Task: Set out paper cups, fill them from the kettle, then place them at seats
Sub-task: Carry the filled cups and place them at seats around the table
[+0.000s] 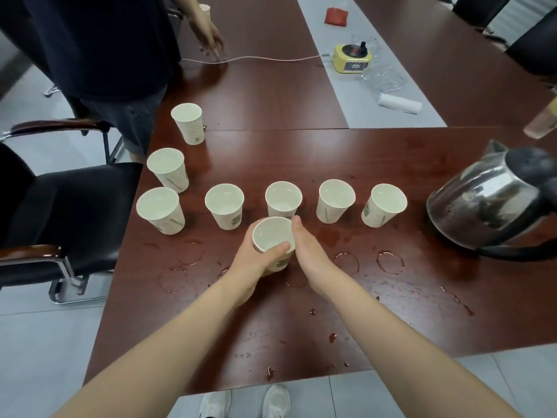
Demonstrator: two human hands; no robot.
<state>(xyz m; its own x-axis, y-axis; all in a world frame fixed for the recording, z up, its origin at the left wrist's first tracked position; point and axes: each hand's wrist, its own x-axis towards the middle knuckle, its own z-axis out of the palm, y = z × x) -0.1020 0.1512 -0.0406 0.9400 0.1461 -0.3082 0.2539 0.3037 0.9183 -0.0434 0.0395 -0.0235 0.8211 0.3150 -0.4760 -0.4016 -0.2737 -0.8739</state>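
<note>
A white paper cup stands near the middle of the dark red table. My left hand grips it from the left, thumb across its front. My right hand lies against the cup's right side with straight fingers. Behind it, several more white paper cups stand in a row, from one at the left to one at the right. Two further cups line the left edge. A steel kettle with a black handle stands at the right.
Water rings and drops wet the table in front of the row. A person in dark clothes stands at the far left, one hand on the table. Black chairs sit on the left. A yellow gadget and a white roll lie farther back.
</note>
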